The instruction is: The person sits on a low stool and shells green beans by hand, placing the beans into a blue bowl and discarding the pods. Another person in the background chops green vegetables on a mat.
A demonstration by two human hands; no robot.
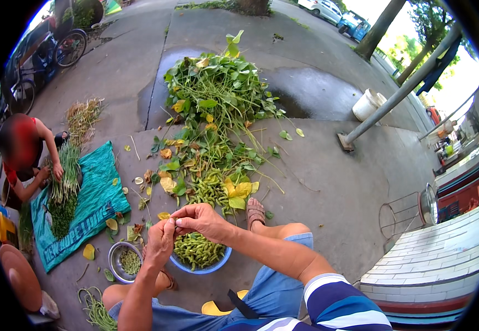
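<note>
My left hand (160, 239) and my right hand (204, 223) meet fingertip to fingertip above a blue-rimmed basin (200, 271). Between them they pinch a small bean pod (176, 222), mostly hidden by the fingers. Plump green pods (202, 250) fill the basin, which stands between my feet. To its left a steel bowl (113, 261) holds a layer of shelled pale-green beans (130, 261). Loose pods (209, 188) lie on the concrete just beyond the basin, mixed with yellow leaves (238, 190).
A large heap of uprooted bean plants (219, 87) lies ahead. At left, a person (20, 145) handles green onions (66, 169) over a teal woven sack (95, 207). Long beans (99, 312) lie lower left. A slanted metal pole (400, 89), white bucket (367, 105) and tiled wall (425, 269) stand right.
</note>
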